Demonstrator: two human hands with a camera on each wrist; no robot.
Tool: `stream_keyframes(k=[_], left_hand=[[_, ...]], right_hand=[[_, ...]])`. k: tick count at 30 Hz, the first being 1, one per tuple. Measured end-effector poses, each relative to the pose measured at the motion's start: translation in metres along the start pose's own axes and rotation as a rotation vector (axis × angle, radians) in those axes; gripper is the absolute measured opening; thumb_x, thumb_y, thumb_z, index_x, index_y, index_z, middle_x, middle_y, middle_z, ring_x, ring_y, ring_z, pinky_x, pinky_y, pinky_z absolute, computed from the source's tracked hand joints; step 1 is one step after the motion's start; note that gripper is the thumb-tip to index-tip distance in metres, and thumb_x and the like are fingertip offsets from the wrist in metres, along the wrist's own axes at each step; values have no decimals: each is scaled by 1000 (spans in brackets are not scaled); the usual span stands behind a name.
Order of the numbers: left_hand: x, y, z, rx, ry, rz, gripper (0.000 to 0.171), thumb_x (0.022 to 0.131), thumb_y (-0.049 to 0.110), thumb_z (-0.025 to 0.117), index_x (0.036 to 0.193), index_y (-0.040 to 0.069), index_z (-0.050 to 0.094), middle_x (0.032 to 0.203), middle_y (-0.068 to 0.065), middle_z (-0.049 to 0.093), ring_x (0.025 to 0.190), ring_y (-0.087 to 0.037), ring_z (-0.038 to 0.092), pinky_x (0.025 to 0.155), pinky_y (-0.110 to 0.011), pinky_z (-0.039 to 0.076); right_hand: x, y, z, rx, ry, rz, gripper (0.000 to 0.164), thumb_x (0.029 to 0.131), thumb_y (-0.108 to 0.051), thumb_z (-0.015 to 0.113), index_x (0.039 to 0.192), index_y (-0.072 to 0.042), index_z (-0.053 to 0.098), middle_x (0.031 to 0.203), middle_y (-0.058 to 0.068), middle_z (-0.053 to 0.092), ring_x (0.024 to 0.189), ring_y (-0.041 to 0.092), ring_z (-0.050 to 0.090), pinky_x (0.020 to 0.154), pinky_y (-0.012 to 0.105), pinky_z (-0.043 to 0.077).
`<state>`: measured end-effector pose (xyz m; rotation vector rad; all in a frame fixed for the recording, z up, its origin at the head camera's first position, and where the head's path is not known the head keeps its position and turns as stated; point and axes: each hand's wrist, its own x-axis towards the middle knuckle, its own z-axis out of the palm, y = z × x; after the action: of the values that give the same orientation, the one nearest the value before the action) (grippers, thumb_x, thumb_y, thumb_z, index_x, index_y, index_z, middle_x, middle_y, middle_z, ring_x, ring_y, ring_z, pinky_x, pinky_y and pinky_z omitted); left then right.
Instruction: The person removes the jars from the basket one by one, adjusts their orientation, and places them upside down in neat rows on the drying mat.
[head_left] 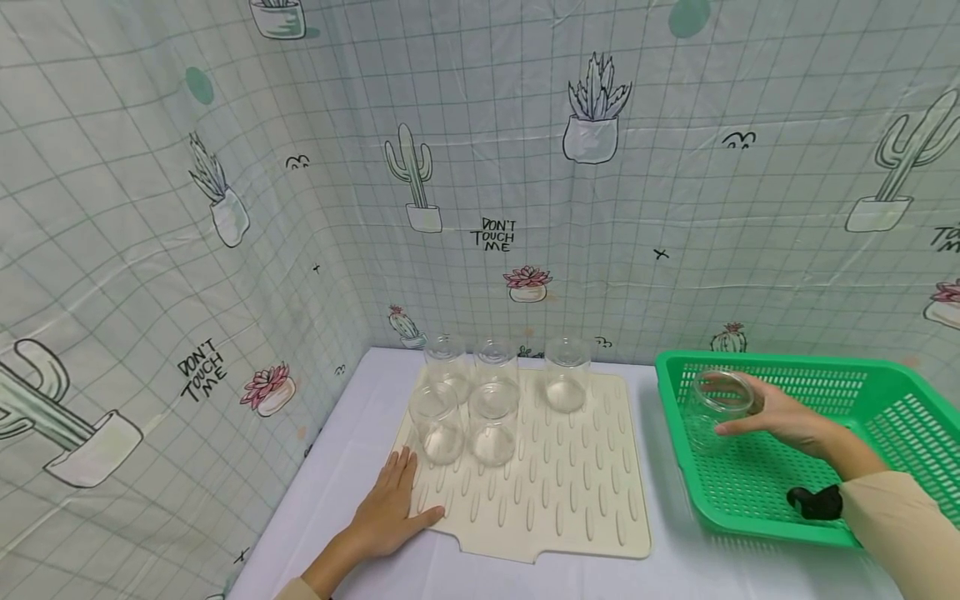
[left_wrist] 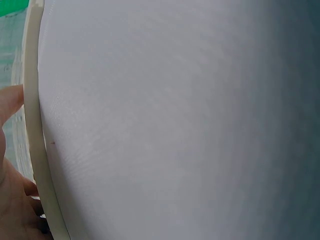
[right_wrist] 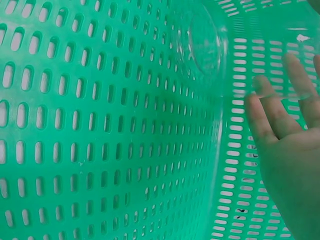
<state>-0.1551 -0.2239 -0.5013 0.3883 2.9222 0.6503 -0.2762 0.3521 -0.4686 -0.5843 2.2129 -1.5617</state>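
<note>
My right hand [head_left: 780,414] grips a clear jar [head_left: 712,425] near its rim, at the left end of the green basket [head_left: 765,527]. In the right wrist view, the see-through wall of the jar [right_wrist: 202,42] shows beside the fingers. On the left, my left hand [head_left: 386,512] rests with straight fingers on the front left corner of the cream ridged mat [head_left: 558,467]. Several more clear jars stand upright on the mat: a front pair, including one jar [head_left: 492,429], another pair behind it, and a single jar [head_left: 567,375] farther right at the back.
A white cloth [head_left: 330,454] covers the table under mat and basket. Behind and to the left hangs a grid-patterned curtain [head_left: 465,108] with printed cacti. A black curved item [head_left: 813,502] shows beside the right sleeve, over the basket.
</note>
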Motion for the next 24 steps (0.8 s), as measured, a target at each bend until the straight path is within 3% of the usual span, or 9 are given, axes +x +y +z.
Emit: stream_keyframes(k=[5, 12, 18, 24], left_hand=[[0, 0, -1, 1, -10, -8, 94, 86, 59, 48, 143, -7, 15, 150, -23, 8, 137, -37, 2, 109, -51, 11], [1, 1, -2, -2, -10, -1, 94, 86, 59, 49, 143, -9, 15, 149, -25, 9, 137, -38, 2, 109, -51, 11], [1, -1, -1, -1, -12, -3, 94, 86, 59, 48, 143, -9, 15, 149, -25, 9, 137, -38, 2, 109, -51, 10], [1, -1, -1, -10, -8, 0, 94, 86, 58, 50, 142, -9, 15, 149, -25, 9, 137, -39, 2, 109, -52, 10]], right_hand=[[0, -4, 0, 8, 12, -16, 75, 82, 2, 65, 144, -4, 23, 138, 3, 40, 113, 2, 50, 82, 34, 50], [-3, -16, -3, -33, 46, -58, 73, 82, 2, 65, 143, -3, 24, 139, 13, 40, 114, 8, 52, 81, 30, 50], [-7, -31, -5, -68, 99, -53, 73, 82, 0, 66, 143, -6, 27, 134, 4, 46, 110, 18, 56, 80, 29, 50], [-11, -44, -6, -112, 135, -64, 72, 82, 0, 66, 143, -8, 28, 134, 2, 45, 109, 12, 56, 78, 30, 50]])
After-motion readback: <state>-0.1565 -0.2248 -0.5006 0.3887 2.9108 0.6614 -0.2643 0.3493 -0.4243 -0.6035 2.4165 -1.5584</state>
